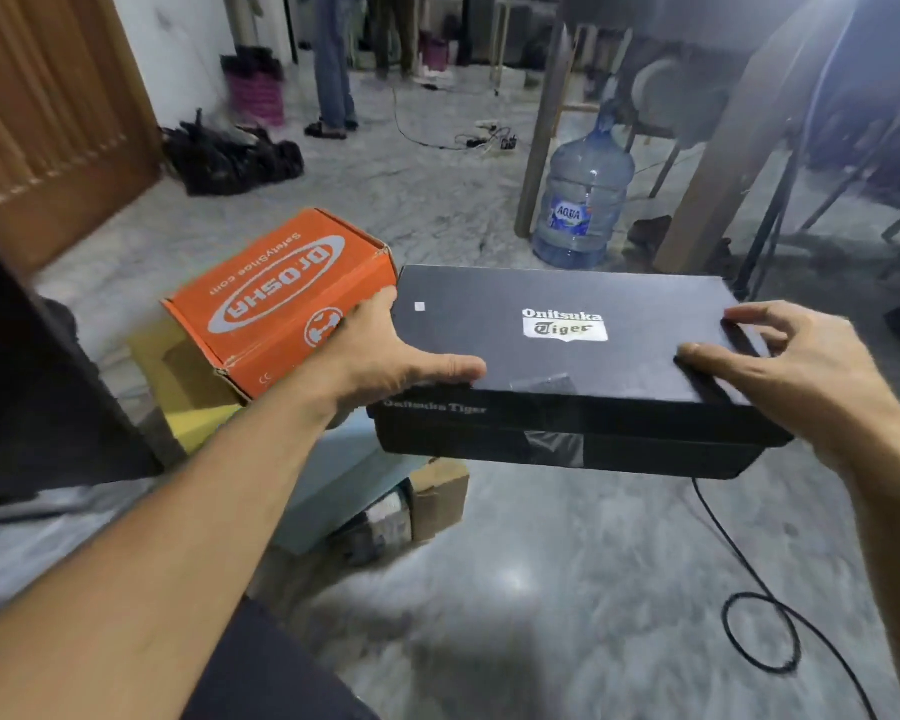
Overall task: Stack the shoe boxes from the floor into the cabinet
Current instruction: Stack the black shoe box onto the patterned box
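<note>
A black Onitsuka Tiger shoe box (567,356) hangs level in the air above the floor, held between both hands. My left hand (385,356) grips its left end, thumb across the lid. My right hand (801,366) grips the right end, thumb and fingers on the lid. To the left an orange shoe box (276,293) lies tilted on a yellow box (198,397). A pale blue box (333,480) and a brown cardboard box (437,496) lie on the floor under the black one. A dark cabinet side (32,387) fills the left edge.
A blue water jug (580,200) stands by a wooden table leg (541,137). A black cable (759,615) loops over the grey floor at the right. Black bags (230,158) lie by a wooden door (48,122). A person's legs (333,70) stand far back.
</note>
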